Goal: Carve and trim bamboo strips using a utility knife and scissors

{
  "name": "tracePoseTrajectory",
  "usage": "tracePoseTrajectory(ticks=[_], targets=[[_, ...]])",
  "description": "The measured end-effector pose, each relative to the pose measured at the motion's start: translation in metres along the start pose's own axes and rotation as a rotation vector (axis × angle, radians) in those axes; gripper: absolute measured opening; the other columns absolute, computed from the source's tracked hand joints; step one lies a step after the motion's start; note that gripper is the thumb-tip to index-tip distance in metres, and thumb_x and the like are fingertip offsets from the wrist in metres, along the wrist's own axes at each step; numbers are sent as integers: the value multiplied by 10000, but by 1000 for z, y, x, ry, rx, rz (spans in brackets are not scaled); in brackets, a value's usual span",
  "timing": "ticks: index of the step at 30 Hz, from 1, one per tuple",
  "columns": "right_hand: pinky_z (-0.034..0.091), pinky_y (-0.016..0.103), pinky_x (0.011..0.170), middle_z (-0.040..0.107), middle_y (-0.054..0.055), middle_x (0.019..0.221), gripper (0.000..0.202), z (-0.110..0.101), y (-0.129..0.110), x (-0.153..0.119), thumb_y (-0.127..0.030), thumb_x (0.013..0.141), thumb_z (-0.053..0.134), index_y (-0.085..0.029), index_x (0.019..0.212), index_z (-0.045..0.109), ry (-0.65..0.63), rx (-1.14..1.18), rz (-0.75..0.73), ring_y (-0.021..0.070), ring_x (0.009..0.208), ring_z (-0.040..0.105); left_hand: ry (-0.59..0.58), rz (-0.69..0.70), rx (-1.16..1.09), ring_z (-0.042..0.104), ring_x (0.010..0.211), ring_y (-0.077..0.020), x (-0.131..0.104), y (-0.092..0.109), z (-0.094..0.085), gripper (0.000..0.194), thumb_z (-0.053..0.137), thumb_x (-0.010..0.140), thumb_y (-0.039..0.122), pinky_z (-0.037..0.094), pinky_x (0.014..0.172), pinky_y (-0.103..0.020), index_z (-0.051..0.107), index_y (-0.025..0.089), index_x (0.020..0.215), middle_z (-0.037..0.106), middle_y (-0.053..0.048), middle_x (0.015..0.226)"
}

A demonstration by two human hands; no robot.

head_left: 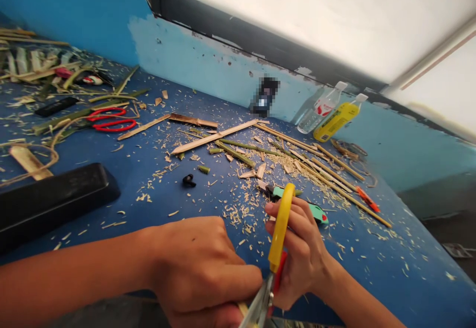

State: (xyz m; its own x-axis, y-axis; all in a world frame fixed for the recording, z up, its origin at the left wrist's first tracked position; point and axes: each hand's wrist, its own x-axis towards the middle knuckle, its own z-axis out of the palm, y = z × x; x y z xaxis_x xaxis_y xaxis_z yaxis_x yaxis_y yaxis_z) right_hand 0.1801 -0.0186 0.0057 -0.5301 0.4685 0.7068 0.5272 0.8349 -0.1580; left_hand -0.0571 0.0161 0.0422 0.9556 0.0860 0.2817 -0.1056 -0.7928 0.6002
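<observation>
At the table's near edge, my left hand point(201, 271) is closed around a thin pale strip point(243, 309), apparently bamboo, of which only a short bit shows. My right hand point(303, 243) grips scissors point(280, 229) with yellow and red handles. Their metal blades point down toward the lower edge of the view, close against the left hand's fingers and the strip. The blade tips are cut off by the frame. Just beyond the right hand's fingers lies a mint-green utility knife point(319, 214) on the blue table point(148, 224).
Bamboo sticks point(320, 169), split pieces point(215, 137) and shavings litter the table. Red-handled scissors point(113, 119) and a long black case point(55, 199) lie left. A small black earbud point(189, 180) sits mid-table. A clear bottle point(322, 109) and a yellow bottle point(339, 118) stand by the wall.
</observation>
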Motion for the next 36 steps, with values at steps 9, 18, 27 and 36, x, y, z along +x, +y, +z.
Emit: tracePoseTrajectory(ticks=[9, 18, 27, 36], targets=[[433, 627, 982, 532, 136, 1235, 867, -10, 1, 8, -401, 643, 655, -203, 1439, 372, -79, 17, 69, 382, 1125, 568, 46, -15, -12, 579, 536, -195, -3, -3, -8, 221, 444, 1055, 346, 371, 483, -389, 484, 259, 855, 638, 12, 671], [515, 453, 749, 534, 84, 1074, 682, -13, -8, 23, -471, 615, 672, -221, 1205, 439, -131, 85, 223, 293, 932, 575, 157, -96, -35, 546, 536, -173, -5, -6, -15, 280, 353, 1090, 335, 388, 523, -340, 526, 243, 891, 593, 21, 695], [452, 379, 643, 542, 38, 945, 381, -13, -14, 24, -261, 699, 677, -233, 1032, 494, -202, 132, 444, 215, 794, 504, 402, -239, 96, 564, 555, -174, -4, -7, -11, 214, 369, 1071, 262, 371, 533, -296, 520, 210, 929, 586, 17, 669], [509, 392, 715, 580, 57, 1082, 507, -15, -21, 25, -356, 754, 697, -261, 1200, 473, -275, 233, 533, 247, 898, 569, 482, -283, 214, 539, 461, -172, -1, -5, -4, 245, 350, 1065, 239, 317, 483, -334, 555, 185, 941, 581, 26, 618]])
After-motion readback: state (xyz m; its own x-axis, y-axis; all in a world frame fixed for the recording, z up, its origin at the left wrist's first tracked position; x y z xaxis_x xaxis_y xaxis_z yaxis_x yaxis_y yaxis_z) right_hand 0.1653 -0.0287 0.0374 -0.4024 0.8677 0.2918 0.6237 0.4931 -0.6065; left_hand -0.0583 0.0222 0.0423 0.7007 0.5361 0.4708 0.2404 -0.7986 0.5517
